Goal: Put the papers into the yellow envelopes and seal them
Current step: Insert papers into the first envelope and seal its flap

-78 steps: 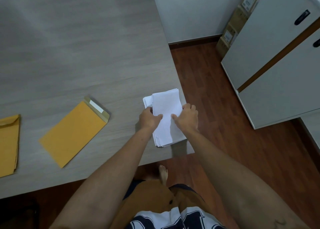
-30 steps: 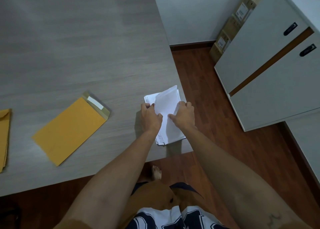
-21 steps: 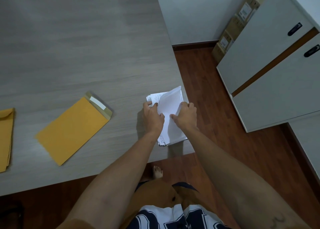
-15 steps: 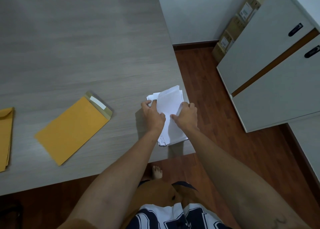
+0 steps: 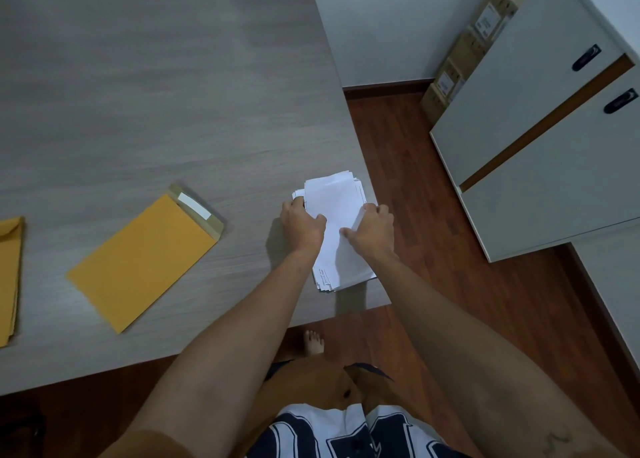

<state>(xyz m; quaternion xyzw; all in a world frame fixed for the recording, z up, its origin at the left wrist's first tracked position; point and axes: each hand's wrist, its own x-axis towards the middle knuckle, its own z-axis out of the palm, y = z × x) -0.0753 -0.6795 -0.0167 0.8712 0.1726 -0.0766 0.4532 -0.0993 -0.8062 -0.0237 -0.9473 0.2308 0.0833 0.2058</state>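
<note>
Your left hand (image 5: pixel 303 227) and right hand (image 5: pixel 372 230), fingers (image 5: pixel 376 209) clamped on the white paper stack (image 5: pixel 337 211) at the grey wood-grain desk (image 5: pixel 138 94)'s corner, flatten its lifted top sheet again, the open-flapped yellow paper envelope (image 5: pixel 145 256) waiting nearby.

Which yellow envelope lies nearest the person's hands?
The single envelope with the white strip, lying slantwise left of the papers; the other pile sits farther off at the frame's edge.

I can make out no readable text from here. The white labels (image 5: pixel 486 19) on the cardboard boxes (image 5: pixel 467 52) at far right are too small and blurred. Faint print lines show at the near left corner of the paper stack (image 5: pixel 337 211) on the worktop (image 5: pixel 156 94), but they are illegible. Large navy letters on the shirt (image 5: pixel 311 433) are cut off at the near edge.
</note>
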